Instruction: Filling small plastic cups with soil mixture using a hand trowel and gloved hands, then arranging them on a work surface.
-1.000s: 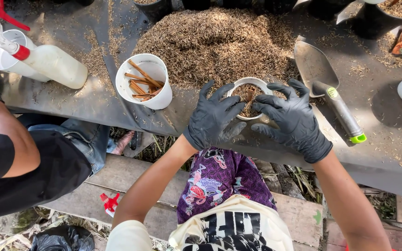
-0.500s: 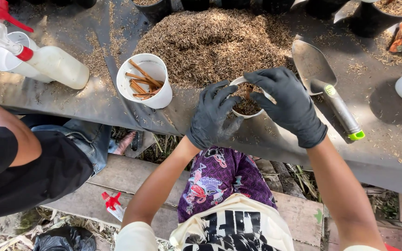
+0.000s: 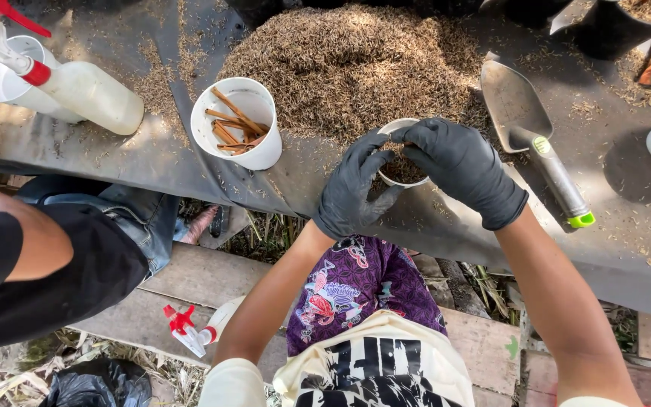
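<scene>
Both my hands wear black gloves and meet over a small white cup (image 3: 390, 128) filled with brown husk-like material. My left hand (image 3: 354, 187) cups the near left side of the cup. My right hand (image 3: 465, 169) lies across its top and right side, fingertips pressing into the fill. The cup stands on a dark sheet (image 3: 160, 162) at the near foot of a big pile of husk (image 3: 356, 64). Much of the cup is hidden by my hands.
A white cup of brown sticks (image 3: 239, 124) stands left of my hands. A metal trowel with a green-tipped handle (image 3: 540, 143) lies to the right. Spray bottles (image 3: 77, 87) lie far left. Another person's arm and leg (image 3: 32, 256) are at left. Black pots (image 3: 612, 26) stand at back right.
My right hand has slid from the cup's right side to over its top. My left hand stays against the cup. The view has shifted slightly.
</scene>
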